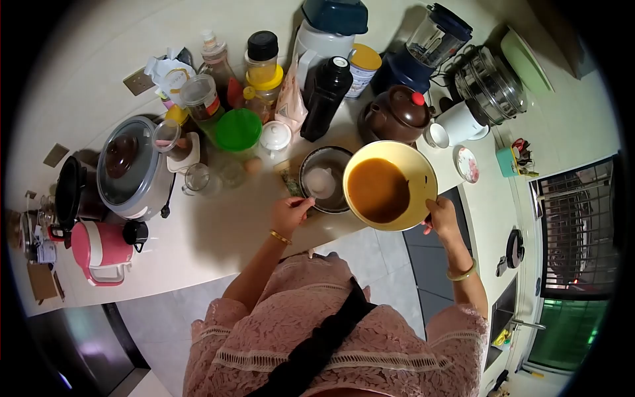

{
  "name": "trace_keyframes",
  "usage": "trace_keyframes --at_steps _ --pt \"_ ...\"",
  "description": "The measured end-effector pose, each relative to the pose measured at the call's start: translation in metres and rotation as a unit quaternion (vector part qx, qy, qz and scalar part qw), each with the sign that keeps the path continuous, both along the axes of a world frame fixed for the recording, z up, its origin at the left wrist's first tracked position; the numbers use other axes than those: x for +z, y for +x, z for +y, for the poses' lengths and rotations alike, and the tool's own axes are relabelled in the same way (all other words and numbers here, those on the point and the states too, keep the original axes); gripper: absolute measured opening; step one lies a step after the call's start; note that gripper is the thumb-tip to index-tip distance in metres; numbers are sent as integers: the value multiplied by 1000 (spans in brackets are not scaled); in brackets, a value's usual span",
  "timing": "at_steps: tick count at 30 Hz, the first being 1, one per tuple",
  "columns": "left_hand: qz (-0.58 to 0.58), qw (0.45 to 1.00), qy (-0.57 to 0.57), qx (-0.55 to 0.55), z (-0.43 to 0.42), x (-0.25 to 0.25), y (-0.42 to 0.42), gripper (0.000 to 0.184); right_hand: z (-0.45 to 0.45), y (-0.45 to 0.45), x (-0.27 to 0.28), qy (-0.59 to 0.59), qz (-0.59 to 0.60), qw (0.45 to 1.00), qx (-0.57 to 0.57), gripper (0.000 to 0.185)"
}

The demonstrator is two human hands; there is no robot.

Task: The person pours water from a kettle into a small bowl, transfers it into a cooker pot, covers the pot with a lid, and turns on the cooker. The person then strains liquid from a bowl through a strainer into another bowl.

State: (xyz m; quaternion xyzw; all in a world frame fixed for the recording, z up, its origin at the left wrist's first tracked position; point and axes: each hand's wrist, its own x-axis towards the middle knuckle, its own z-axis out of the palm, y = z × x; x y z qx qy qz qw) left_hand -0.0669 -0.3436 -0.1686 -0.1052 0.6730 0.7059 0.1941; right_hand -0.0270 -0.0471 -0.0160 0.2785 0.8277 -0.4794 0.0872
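Observation:
My right hand (444, 217) grips the rim of a cream-yellow pot (424, 177), which is tilted and holds brown-orange liquid (378, 190). The pot's left edge overlaps a dark-rimmed metal pot (305, 162) on the counter. A small whitish round strainer or ladle (321, 182) is over that metal pot. My left hand (291, 216) is closed in a pinch at its near left rim, at the end of the small whitish tool. No stream of liquid shows between the pots.
Behind stand a black bottle (327, 99), a brown teapot (397, 114), a green-lidded jar (239, 130) and a blender (423, 53). Glass cups (198, 179), a rice cooker (132, 169) and a pink kettle (99, 251) are left. A patterned bowl (467, 164) sits right.

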Motion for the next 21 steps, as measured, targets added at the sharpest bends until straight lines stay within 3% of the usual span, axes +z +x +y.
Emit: trace_keyframes --at_steps 9,15,21 --pt "-13 1000 6 4 8 -9 -7 25 -2 7 -6 32 -6 999 -7 29" --pt "-7 1000 -28 6 12 17 -9 24 -9 4 -2 57 -1 998 -20 29" --pt "2 1000 -8 -3 15 -6 -12 23 -13 3 1 73 -8 997 -25 28"
